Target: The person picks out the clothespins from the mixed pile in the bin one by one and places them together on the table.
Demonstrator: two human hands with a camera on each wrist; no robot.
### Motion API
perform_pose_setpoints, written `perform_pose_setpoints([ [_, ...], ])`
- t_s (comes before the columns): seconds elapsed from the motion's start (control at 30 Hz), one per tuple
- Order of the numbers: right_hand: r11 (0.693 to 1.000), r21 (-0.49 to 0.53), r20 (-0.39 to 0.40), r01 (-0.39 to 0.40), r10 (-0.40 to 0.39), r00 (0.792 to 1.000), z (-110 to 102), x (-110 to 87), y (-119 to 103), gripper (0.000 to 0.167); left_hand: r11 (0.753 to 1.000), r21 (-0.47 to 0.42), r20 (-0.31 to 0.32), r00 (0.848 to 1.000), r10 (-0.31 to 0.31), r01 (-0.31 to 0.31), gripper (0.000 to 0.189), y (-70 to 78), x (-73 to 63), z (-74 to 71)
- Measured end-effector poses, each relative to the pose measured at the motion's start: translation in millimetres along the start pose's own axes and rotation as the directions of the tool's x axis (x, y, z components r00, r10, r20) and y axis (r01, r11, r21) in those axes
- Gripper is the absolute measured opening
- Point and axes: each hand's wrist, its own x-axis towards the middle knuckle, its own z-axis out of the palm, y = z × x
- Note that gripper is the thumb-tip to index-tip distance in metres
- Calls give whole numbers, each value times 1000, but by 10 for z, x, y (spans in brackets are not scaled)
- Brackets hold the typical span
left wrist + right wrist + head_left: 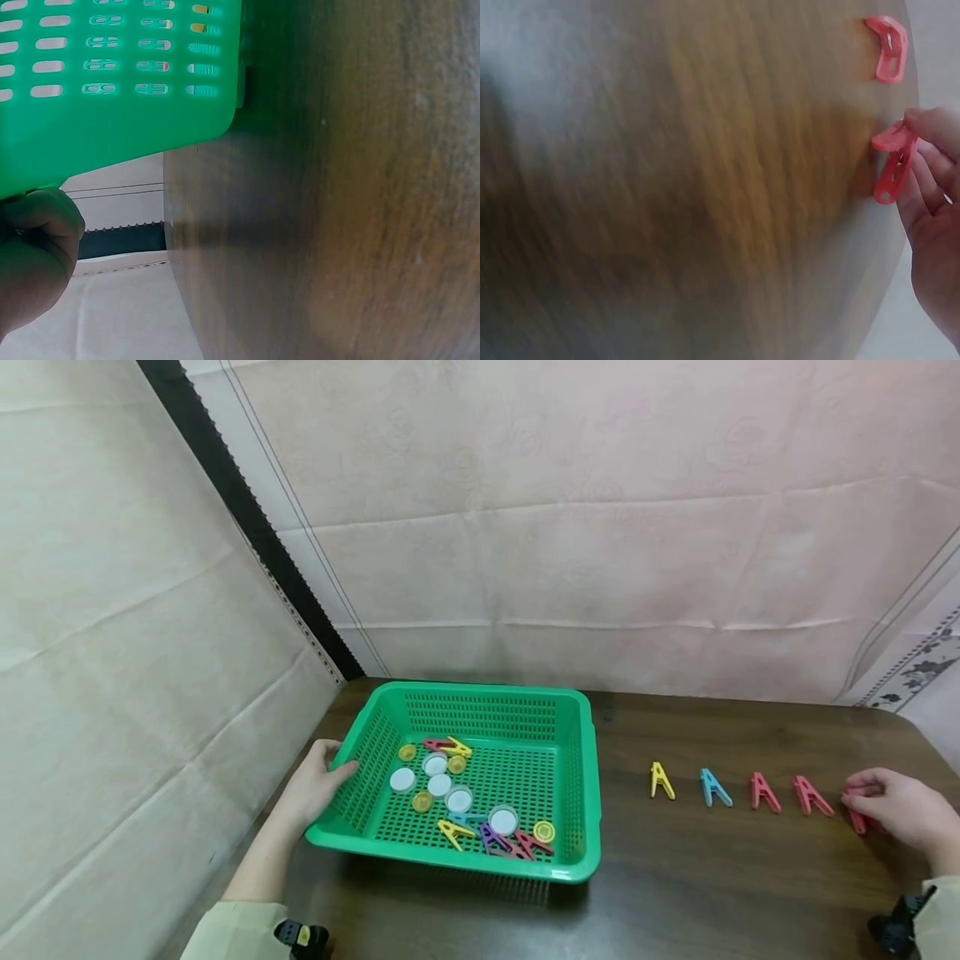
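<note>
My left hand (311, 789) grips the left rim of a green plastic basket (487, 688), thumb over the edge. Inside lie several clear-and-white round discs (503, 819), several yellow discs (543, 832) and clothespins, among them a yellow one (454, 832) and a purple one (491, 837). Far right, my right hand (903, 810) pinches a red clothespin (896, 165) at the table surface. To its left, a row holds a red clothespin (812, 796), another red clothespin (764, 793), a blue clothespin (715, 787) and a yellow clothespin (660, 781).
Everything rests on a dark brown wooden table (675, 893) with rounded corners. Pale cloth (600, 568) hangs behind it and along the left side. A black strip (255, 518) runs down the back left corner.
</note>
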Motion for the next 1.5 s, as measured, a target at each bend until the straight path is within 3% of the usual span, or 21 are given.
perform_pose_setpoints([
  [0.27, 997, -26, -85, -70, 67, 994, 106, 14, -37, 32, 1000, -5, 4, 1000, -4, 4, 56, 1, 16, 1],
  [0.6, 993, -9, -112, -121, 119, 987, 168, 27, 29, 31, 1000, -15, 1, 1000, 3, -3, 55, 10, 12, 3],
  [0.97, 995, -40, -113, -95, 90, 990, 69, -46, -32, 39, 1000, -4, 6, 1000, 14, -14, 55, 11, 17, 11],
  [1.2, 986, -25, -151, -165, 159, 976, -23, -6, -164, 48, 1000, -11, 6, 1000, 9, -9, 56, -14, -1, 14],
  [1.33, 989, 12, -147, -145, 145, 978, -73, 31, -324, 53, 1000, -27, 8, 1000, 5, -5, 56, -27, 1, 15],
  [1.5, 999, 42, -138, -19, 24, 990, -79, 118, -575, 57, 1000, -12, 0, 1000, 13, -13, 55, -24, 17, 5],
])
